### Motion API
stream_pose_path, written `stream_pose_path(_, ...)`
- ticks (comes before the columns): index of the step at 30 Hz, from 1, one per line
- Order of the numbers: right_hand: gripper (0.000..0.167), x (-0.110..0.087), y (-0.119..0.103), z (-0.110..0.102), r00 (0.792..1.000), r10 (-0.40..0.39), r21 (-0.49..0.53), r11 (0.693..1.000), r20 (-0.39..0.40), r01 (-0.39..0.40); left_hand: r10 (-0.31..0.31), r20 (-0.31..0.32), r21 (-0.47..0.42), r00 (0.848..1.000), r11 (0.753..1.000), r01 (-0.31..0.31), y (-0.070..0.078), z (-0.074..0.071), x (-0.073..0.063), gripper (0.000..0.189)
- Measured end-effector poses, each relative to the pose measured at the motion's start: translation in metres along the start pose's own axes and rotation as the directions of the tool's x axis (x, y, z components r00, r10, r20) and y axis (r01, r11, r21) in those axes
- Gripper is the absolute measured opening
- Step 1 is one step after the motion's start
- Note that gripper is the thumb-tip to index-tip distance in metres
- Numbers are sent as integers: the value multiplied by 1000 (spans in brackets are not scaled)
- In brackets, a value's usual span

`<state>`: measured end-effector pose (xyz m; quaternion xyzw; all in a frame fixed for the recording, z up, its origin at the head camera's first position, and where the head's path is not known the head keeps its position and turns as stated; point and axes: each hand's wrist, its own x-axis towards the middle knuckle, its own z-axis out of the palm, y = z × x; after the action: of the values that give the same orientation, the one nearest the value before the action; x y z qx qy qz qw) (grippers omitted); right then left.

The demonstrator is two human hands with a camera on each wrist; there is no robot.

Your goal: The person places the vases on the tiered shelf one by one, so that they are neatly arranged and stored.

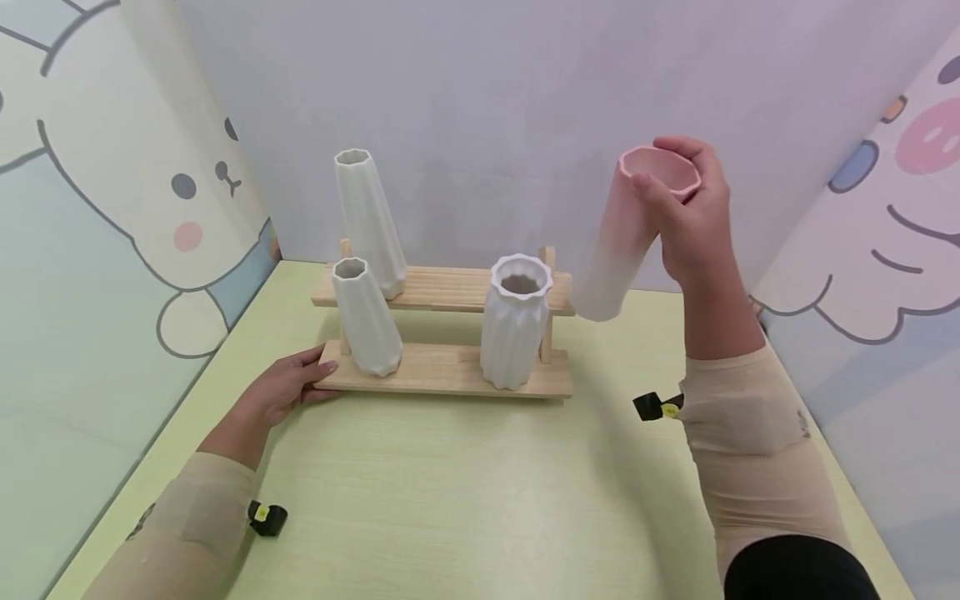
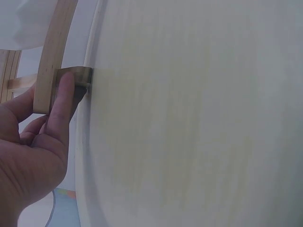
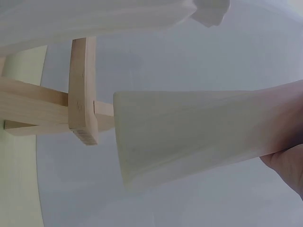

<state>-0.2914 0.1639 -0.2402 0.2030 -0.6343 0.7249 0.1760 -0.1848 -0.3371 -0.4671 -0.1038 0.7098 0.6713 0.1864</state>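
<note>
My right hand (image 1: 693, 217) grips a pink-and-white vase (image 1: 618, 242) by its wide rim, thumb over the mouth. The vase hangs tilted in the air beside the right end of a two-tier wooden shelf (image 1: 442, 287), its white base lowest. In the right wrist view the white part of the vase (image 3: 189, 137) shows close to the end of the shelf (image 3: 83, 90). My left hand (image 1: 288, 385) pinches the left end of the lower board, thumb on top and fingers beneath. From the left wrist, the left hand (image 2: 42, 142) shows curled around the board's end (image 2: 52, 61).
A tall white vase (image 1: 371, 225) stands at the upper tier's left. Below it is a shorter white vase (image 1: 367, 321), and a fluted white vase (image 1: 513, 333) stands at the lower tier's right. The pale table (image 1: 450, 483) meets printed walls (image 1: 480, 100) at back and sides.
</note>
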Motion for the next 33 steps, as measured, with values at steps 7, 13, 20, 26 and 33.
stream_pose_path(7,50,3,0,7,1000,3,3,1000,8,-3,-3,-2,-1,1000,1000,3,0,1,-1,78)
stream_pose_path(13,50,4,-1,14,1000,1,6,1000,18,-1,6,9,-3,1000,1000,-6,0,2,-1,78)
stream_pose_path(20,52,6,-1,20,1000,10,-14,1000,19,-10,7,13,-2,1000,1000,-7,-1,3,-2,79)
stream_pose_path(26,53,9,0,25,999,22,-52,998,26,-20,4,7,3,1000,1000,-4,0,3,-2,79)
stream_pose_path(33,53,11,3,31,999,17,-48,999,35,-15,0,5,5,1000,1000,0,0,3,-3,79)
